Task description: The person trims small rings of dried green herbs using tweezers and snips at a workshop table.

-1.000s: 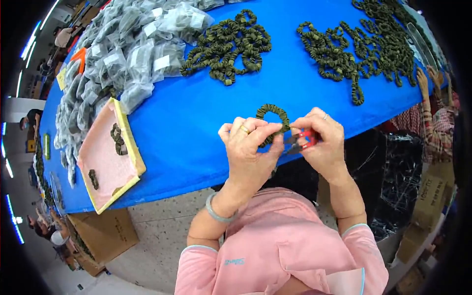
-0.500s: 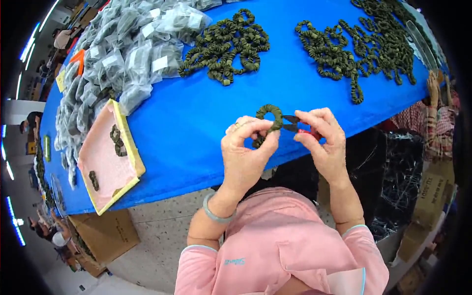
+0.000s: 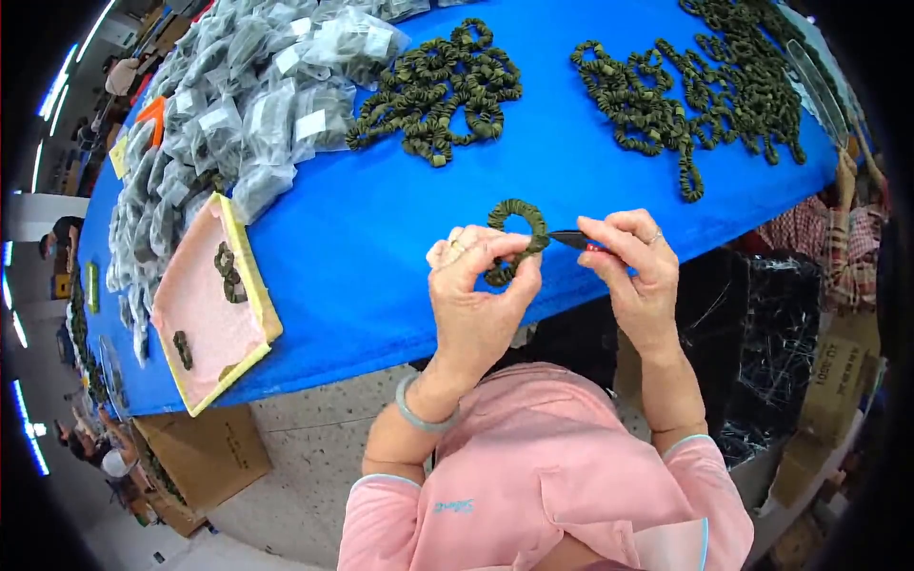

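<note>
My left hand pinches a ruffled dark green fabric ring between thumb and fingers, just above the front edge of the blue table. In my right hand is a small pair of snips with black blades and a red part at the grip. The blade tips point left and meet or nearly meet the ring's right side. The blades look closed together. A heap of similar green rings lies beyond my hands, and another heap lies to its right.
Many clear bags are piled at the back left. A yellow-rimmed tray with pink lining holds several green rings. More rings lie far right, near another person's hand. Cardboard boxes stand below the table.
The snips have shifted slightly right, and their blades, apart before, now look together. My right fingers have moved a little right. The ring has turned slightly in my left hand.
</note>
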Available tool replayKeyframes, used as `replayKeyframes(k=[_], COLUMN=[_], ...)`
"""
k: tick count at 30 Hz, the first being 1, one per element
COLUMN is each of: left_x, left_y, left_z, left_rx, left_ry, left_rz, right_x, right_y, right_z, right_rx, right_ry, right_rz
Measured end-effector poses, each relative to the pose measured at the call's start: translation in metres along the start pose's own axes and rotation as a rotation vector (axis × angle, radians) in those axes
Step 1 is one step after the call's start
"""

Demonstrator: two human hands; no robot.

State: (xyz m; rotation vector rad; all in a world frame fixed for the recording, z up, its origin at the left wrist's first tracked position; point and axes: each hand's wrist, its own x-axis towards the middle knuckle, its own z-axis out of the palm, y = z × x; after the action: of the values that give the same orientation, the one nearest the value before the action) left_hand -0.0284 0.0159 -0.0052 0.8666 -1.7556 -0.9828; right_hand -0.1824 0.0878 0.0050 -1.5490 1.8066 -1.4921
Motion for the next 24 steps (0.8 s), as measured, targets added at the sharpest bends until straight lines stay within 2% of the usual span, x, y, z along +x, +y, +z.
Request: replayKeyframes(k=[1,5,7,8,10,12,15,20,24], left_x=[0.000,0.003,0.005,0.006,0.013,0.039,0.075,0.102,0.095], left_y=[0.000,-0.002,-0.004,-0.006,-0.014,-0.041,-0.074,-0.100,-0.094], left_z=[0.000,0.003,0.008,0.012,0.017,0.006,-0.022,-0.039,-0.037], left_rx=[0.000,0.223,0.192,0.161,0.100,0.315,0.735,0.980,0.755], left_ry=[0.000,0.000,-0.025,-0.048,-0.090,0.012,0.021,-0.133,-0.113], left_rz=[0.000,0.174,0.151,0.126,0.077,0.294,0.285,0.445,0.329], right_x=[0.002,0.012,0.018,0.022,0.035,0.060,0.084,0.060,0.038], right_y=[-0.001,-0.010,0.008,0.018,0.037,0.037,0.079,0.058,0.047], right_z=[0.000,0.004,0.007,0.008,0.006,-0.013,-0.044,-0.025,-0.007], right_rx=[0.000,0.436,0.390,0.392,0.391,0.349,0.674,0.461,0.420], right_ry=[0.000,-0.012,-0.197,-0.199,-0.163,0.122,0.446,0.352,0.202], right_rz=[0.000,0.376,0.436,0.433,0.419,0.507,0.478,0.385,0.343])
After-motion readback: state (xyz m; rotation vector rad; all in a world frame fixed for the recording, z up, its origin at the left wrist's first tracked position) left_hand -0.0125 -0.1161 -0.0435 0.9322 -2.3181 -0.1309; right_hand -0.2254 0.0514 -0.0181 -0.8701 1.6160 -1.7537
